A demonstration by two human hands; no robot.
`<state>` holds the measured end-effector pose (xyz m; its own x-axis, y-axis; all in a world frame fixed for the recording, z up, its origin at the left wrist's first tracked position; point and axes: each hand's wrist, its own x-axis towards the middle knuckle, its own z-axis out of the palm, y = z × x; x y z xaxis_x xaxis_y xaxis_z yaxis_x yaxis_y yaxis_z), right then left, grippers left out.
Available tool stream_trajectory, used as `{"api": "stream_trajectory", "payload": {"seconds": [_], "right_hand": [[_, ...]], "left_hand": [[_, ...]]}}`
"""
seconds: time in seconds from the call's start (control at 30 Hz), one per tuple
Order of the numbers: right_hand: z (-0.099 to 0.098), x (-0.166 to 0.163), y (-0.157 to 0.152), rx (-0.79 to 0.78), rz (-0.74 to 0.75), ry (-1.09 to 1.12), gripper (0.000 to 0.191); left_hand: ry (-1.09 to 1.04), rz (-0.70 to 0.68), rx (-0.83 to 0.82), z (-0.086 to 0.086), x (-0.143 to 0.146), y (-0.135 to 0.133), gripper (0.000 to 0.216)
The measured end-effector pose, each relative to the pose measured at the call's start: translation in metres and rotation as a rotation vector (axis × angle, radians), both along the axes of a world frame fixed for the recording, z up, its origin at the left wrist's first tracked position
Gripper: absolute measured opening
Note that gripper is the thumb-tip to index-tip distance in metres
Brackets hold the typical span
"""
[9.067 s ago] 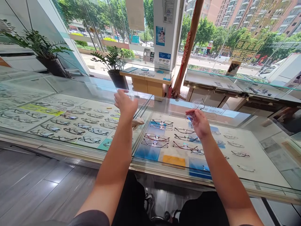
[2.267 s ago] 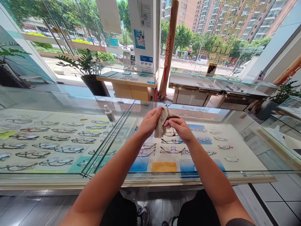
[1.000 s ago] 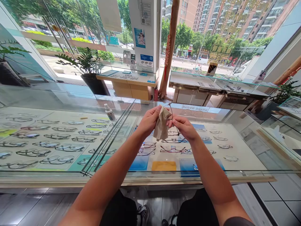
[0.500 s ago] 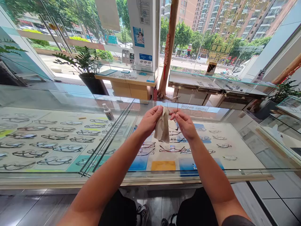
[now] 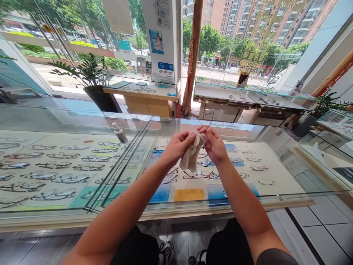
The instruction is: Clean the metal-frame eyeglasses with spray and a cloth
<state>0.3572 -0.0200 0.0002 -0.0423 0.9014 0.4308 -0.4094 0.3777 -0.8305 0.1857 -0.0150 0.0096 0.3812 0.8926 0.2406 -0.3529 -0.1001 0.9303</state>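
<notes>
Above the glass display counter (image 5: pixel 220 200), my left hand (image 5: pixel 179 147) is closed on a beige cleaning cloth (image 5: pixel 189 160), whose loose end hangs down. The cloth's upper part lies against a lens of a pair of thin-framed eyeglasses (image 5: pixel 206 125). Thumb and fingers of my right hand (image 5: pixel 216 145) pinch the eyeglasses near the middle of the frame. One rim sticks up above the fingers; the other is partly hidden by the cloth and my fingers.
Under the glass lie rows of eyeglasses (image 5: pixel 73 178). A white spray bottle (image 5: pixel 119 133) stands on the counter to the left. Beyond are a potted plant (image 5: pixel 96 90), a wooden post (image 5: pixel 190 70) and further display cases (image 5: pixel 237 97) by the windows.
The cloth has moved onto the eyeglasses' lens and bunched up, and my hands have come closer together. The eyeglasses have turned slightly. The whole view has shifted a little.
</notes>
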Motion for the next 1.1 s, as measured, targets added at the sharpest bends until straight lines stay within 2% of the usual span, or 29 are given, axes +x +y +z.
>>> {"api": "stream_trajectory", "payload": {"seconds": [0.27, 0.43, 0.6, 0.8, 0.97, 1.1], "right_hand": [[-0.012, -0.017, -0.002, -0.085, -0.053, 0.004, 0.049], [-0.017, -0.02, -0.001, -0.036, -0.084, -0.075, 0.044], [-0.017, -0.02, -0.002, -0.013, -0.09, -0.085, 0.044], [-0.015, -0.022, -0.004, -0.023, -0.092, -0.093, 0.048], [-0.009, -0.019, -0.006, -0.084, -0.078, -0.013, 0.045], [-0.007, -0.019, -0.006, -0.117, -0.07, 0.098, 0.038]], "left_hand": [[-0.063, 0.058, -0.084, -0.004, 0.008, -0.009, 0.061], [-0.043, 0.092, -0.07, -0.009, 0.009, -0.009, 0.059], [-0.001, 0.026, -0.057, -0.011, 0.01, -0.008, 0.062], [-0.058, -0.008, -0.018, -0.008, 0.011, -0.009, 0.057], [-0.033, -0.061, 0.017, -0.008, 0.008, -0.008, 0.056], [0.057, 0.027, 0.114, -0.008, 0.006, -0.007, 0.056]]}}
